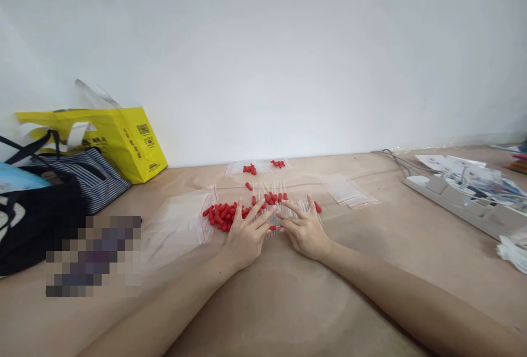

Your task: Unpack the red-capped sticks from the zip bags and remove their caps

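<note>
A heap of small red capsule-like pieces [221, 215] lies on the tan table [288, 302], spilling from a large clear zip bag [181, 225]. My left hand [246, 234] rests flat with fingers spread, touching the heap's right side. My right hand [303, 228] also lies flat and spread, pressing on a row of small clear zip bags [275, 193] that hold a few red pieces. The fingertips of both hands nearly meet. Two small filled bags [263, 167] sit farther back near the wall.
A stack of empty clear bags [349, 191] lies right of my hands. A yellow shopping bag [123, 140], a striped bag [88, 178] and a black bag [37, 219] stand at the left. A white power strip [461, 203] with cables and papers sits at the right.
</note>
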{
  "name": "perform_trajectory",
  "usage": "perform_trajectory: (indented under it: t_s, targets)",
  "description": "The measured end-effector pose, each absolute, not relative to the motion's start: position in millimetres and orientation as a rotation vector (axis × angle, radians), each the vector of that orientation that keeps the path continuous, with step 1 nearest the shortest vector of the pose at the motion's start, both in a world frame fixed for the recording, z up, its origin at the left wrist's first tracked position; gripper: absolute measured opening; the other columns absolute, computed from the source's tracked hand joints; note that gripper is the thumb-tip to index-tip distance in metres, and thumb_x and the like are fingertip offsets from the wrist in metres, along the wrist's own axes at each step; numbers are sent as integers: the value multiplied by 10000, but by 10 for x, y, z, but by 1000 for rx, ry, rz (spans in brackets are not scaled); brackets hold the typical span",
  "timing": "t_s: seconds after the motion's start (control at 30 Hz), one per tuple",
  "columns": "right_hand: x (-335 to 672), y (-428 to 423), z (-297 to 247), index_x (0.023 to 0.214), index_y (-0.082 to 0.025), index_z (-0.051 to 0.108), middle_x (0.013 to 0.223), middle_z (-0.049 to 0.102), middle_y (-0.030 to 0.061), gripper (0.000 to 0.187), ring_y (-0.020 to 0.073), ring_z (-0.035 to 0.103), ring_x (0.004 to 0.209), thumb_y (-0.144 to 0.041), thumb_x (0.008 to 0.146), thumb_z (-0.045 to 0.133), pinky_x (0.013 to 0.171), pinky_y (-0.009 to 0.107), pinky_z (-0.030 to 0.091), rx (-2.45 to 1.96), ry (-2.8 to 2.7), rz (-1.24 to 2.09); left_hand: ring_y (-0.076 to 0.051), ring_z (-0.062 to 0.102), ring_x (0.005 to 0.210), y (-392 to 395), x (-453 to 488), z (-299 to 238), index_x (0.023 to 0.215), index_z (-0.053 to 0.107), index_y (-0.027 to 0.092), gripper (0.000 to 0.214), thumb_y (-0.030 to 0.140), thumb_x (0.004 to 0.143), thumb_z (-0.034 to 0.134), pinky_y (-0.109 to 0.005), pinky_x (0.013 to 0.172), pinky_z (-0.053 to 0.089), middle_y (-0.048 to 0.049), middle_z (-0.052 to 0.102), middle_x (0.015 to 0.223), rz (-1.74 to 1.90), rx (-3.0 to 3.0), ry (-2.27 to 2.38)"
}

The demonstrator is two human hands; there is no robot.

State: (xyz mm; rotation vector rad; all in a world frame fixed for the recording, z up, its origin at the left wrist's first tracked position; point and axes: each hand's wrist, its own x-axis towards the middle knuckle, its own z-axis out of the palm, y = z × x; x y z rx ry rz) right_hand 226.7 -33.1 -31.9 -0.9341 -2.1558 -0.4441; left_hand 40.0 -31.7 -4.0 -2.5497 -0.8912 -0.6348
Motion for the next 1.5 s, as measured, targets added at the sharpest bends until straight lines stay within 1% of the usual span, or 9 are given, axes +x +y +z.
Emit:
perform_trajectory:
  t_s: [0.3, 0.57, 0.7, 0.77, 0.93, 1.07, 1.17, 1.37, 1.5]
  targets:
    - [2275, -336, -329, 832, -234, 613, 978, 656, 28, 168, 204, 430, 1144, -213, 827, 446, 990, 569, -44, -928, -2160, -438, -253, 353, 1207, -304, 386, -89, 808, 604, 199, 237, 103, 804, 388, -592, 989, 117, -23, 518, 1218, -691, -2548, -868]
    - [2396, -352, -339, 829, -234, 619, 924, 664, 25, 201, 194, 479, 1055, -221, 838, 419, 981, 490, 140, -1027, -2060, -372, -221, 495, 1025, -270, 146, -90, 811, 603, 204, 229, 143, 821, 382, -468, 952, 272, -19, 628, 1019, -831, -2494, -987]
    - [2452, -320, -327, 808, -213, 621, 843, 630, 61, 229, 190, 525, 851, -280, 843, 405, 815, 366, 343, -1178, -1903, -355, -199, 527, 862, -269, 99, -72, 854, 613, 201, 206, 245, 842, 412, -389, 817, 384, -52, 614, 853, -889, -2423, -1054]
    - [2505, -258, -287, 776, -194, 608, 760, 591, 69, 262, 173, 521, 744, -284, 849, 372, 707, 300, 386, -1252, -1849, -281, -183, 523, 782, -256, 56, -17, 872, 614, 199, 219, 269, 846, 409, -346, 735, 410, -54, 584, 791, -910, -2436, -1101]
    - [2592, -5, -60, 783, -169, 562, 651, 565, 28, 211, 141, 528, 613, -270, 824, 381, 582, 240, 391, -1475, -1791, 54, -161, 532, 794, -162, -252, 203, 921, 548, 198, 173, 306, 808, 473, -298, 722, 423, -32, 580, 868, -869, -2738, -1240]
    - [2518, 165, 70, 942, -137, 541, 743, 624, 62, 232, 155, 571, 673, -263, 756, 486, 586, 235, 395, -1793, -1791, 286, -143, 531, 759, -53, -514, 262, 772, 549, 196, 154, 345, 779, 515, -266, 705, 421, -6, 584, 793, -742, -2963, -1241]
    - [2442, 227, 65, 919, -117, 558, 811, 639, 116, 246, 187, 594, 720, -248, 711, 535, 582, 247, 405, -1863, -1812, 349, -144, 527, 761, -8, -604, 224, 751, 578, 194, 149, 333, 775, 530, -262, 710, 417, -16, 575, 779, -653, -3040, -1163]
    - [2407, 313, 40, 868, -120, 592, 784, 653, 131, 236, 206, 612, 703, -248, 670, 569, 546, 251, 411, -1933, -1847, 423, -149, 524, 813, -15, -600, 183, 857, 580, 214, 122, 295, 778, 536, -268, 738, 410, -24, 573, 853, -597, -3037, -1179]
    - [2419, 503, 75, 758, -131, 620, 812, 655, 129, 152, 202, 608, 741, -233, 663, 560, 570, 246, 415, -1952, -1840, 413, -130, 517, 736, -38, -590, 190, 780, 546, 193, 85, 277, 771, 532, -237, 668, 415, -5, 551, 788, -622, -3036, -1225]
